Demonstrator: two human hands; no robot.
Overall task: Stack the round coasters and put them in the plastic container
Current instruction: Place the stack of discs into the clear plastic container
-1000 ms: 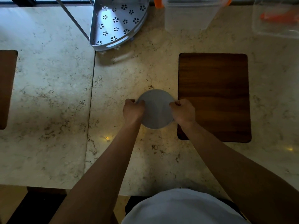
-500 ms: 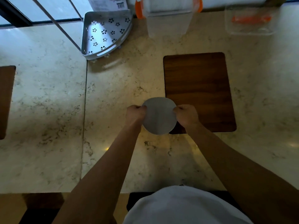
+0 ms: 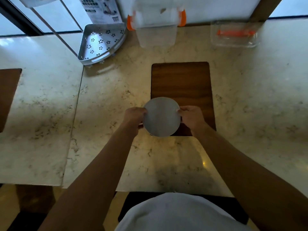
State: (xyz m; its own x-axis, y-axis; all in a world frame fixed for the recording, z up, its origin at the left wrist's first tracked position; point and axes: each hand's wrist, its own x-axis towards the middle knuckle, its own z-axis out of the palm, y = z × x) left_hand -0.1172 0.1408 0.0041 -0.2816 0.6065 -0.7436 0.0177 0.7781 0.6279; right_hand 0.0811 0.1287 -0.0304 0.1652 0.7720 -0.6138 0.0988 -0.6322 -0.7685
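Nearest the camera, the person's light shirt [image 3: 180, 214] fills the bottom edge, and two bare forearms reach forward over the marble tabletop [image 3: 103, 114]. The left hand [image 3: 135, 116] pinches the left edge of the stack of round grey coasters [image 3: 162, 119], fingers curled under it and thumb on top. The right hand [image 3: 191, 117] grips the opposite edge in the same way. The stack is held between both hands, level, over the near left corner of a dark wooden board [image 3: 181, 90] that lies flat on the tabletop; whether it touches the board cannot be told. How many coasters are in the stack cannot be made out from above.

Farther off, near the back edge, stands the clear plastic container [image 3: 156, 30] with orange side clips, well apart from the hands. To its left sits a perforated metal corner rack [image 3: 100, 42], with a printed box [image 3: 101, 10] behind it. To the right is a second clear container [image 3: 233, 35] with something orange inside. Another dark board [image 3: 8, 94] shows at the far left edge.
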